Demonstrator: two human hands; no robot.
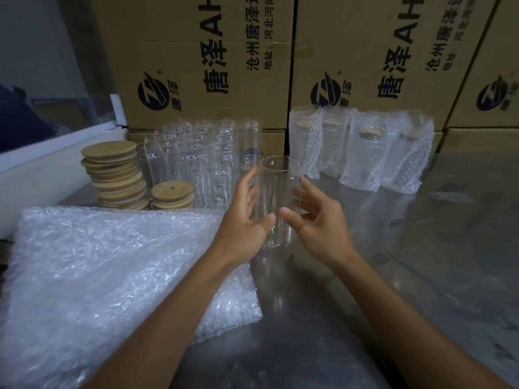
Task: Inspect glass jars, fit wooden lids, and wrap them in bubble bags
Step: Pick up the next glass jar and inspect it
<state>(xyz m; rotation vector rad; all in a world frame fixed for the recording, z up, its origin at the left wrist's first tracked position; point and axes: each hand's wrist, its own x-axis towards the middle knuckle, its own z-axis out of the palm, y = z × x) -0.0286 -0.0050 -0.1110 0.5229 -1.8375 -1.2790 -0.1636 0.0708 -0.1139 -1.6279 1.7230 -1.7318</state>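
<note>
Left hand (247,220) and right hand (317,223), fingers loosely spread, cradle 1 upright glass jar (276,203) between palms. 4 wrapped jars (359,153), 2 lid stacks (118,175).

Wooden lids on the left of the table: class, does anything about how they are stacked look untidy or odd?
Yes. The taller stack of wooden lids is askew: its lids are offset from one another, so the column leans unevenly. The shorter stack beside it sits straighter. Neither hand touches them; both are at the glass jar.
</note>
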